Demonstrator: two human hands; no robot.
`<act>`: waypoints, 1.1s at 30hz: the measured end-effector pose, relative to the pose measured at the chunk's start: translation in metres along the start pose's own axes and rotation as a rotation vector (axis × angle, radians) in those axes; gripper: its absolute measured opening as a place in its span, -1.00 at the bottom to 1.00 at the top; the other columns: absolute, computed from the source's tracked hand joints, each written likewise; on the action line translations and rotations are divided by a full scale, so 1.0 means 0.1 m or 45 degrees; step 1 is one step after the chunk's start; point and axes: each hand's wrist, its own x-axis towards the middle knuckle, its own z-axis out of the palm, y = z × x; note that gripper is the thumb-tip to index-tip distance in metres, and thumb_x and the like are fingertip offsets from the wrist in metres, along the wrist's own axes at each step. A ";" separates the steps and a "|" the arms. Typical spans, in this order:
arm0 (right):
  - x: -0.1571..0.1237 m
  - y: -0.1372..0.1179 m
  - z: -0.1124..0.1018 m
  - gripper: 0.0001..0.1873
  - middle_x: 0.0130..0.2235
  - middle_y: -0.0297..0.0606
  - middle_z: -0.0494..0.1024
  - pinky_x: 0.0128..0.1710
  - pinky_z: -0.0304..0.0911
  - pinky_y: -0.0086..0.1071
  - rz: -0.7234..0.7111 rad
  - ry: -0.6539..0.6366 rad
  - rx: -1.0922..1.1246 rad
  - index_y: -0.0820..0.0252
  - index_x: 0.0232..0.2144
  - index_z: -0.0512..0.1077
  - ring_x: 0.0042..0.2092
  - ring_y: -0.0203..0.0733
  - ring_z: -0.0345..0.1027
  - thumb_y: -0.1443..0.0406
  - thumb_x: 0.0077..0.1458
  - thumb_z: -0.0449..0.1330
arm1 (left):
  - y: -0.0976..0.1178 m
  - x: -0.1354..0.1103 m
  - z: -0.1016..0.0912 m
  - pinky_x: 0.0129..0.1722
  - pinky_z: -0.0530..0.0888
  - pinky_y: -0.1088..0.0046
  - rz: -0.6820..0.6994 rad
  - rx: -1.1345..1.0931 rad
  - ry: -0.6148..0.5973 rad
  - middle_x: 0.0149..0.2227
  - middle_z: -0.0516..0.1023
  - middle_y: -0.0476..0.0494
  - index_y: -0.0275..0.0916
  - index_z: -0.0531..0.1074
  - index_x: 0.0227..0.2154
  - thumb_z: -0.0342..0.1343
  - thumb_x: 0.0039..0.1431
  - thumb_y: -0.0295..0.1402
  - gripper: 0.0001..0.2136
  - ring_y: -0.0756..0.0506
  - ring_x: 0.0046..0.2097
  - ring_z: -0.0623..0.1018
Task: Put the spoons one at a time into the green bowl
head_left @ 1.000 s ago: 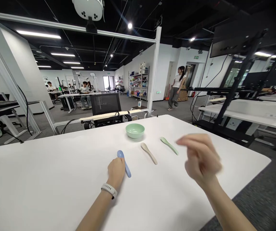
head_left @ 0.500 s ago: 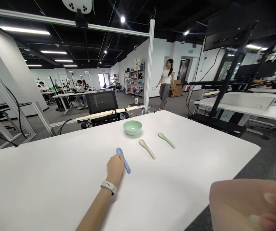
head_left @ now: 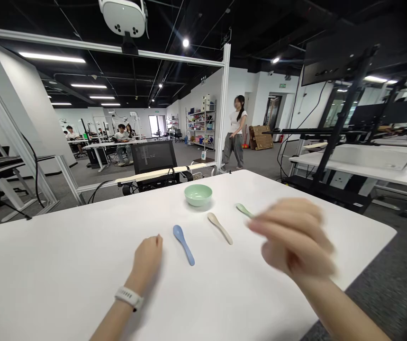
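Observation:
My left hand (head_left: 148, 259), with a white band on its wrist, rests closed on the white table (head_left: 82, 265), and nothing shows in it. Just to its right, apart from it, lies a blue spoon (head_left: 184, 244). A beige spoon (head_left: 220, 228) is in the middle, and beyond it stands a light green bowl (head_left: 198, 196). My right hand (head_left: 292, 237) is raised over the table's right side, its bent fingers smeared by motion. It hides the handle end of a green spoon (head_left: 244, 210).
A metal frame post (head_left: 225, 109) rises behind the table's far edge. A black office chair (head_left: 154, 158) stands beyond that edge. At right are a black stand (head_left: 343, 118) and another white desk (head_left: 366, 168). A person (head_left: 236, 130) is walking in the background.
My left hand has let go of the blue spoon and moved left, leaving it on the table. My right hand has come in from the lower right corner towards the green spoon.

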 end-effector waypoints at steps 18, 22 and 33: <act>-1.96 1.37 1.30 -0.45 0.35 0.06 0.42 0.45 0.09 0.00 1.045 -1.145 0.121 0.33 0.25 0.50 0.43 0.11 0.22 0.23 0.40 -0.05 | -2.96 -0.15 0.06 0.38 0.33 -0.07 -0.161 0.224 0.209 0.40 0.40 -0.37 -0.38 0.37 0.33 -0.29 0.25 0.02 -0.22 -0.40 0.43 0.35; -2.00 1.39 1.30 -0.43 0.37 0.07 0.39 0.46 0.07 -0.01 1.060 -1.137 0.153 0.34 0.26 0.50 0.44 0.10 0.19 0.20 0.42 -0.05 | -3.01 -0.17 0.10 0.40 0.30 -0.14 -0.175 0.160 0.230 0.41 0.39 -0.35 -0.35 0.36 0.34 -0.32 0.24 0.06 -0.20 -0.41 0.46 0.31; -1.97 1.35 1.31 -0.47 0.38 0.04 0.38 0.47 0.03 -0.06 1.087 -1.146 0.127 0.33 0.27 0.49 0.45 0.05 0.17 0.24 0.43 -0.03 | -2.89 -0.20 0.07 0.41 0.27 -0.17 -0.207 0.135 0.223 0.42 0.36 -0.39 -0.39 0.35 0.34 -0.33 0.24 0.03 -0.20 -0.43 0.47 0.28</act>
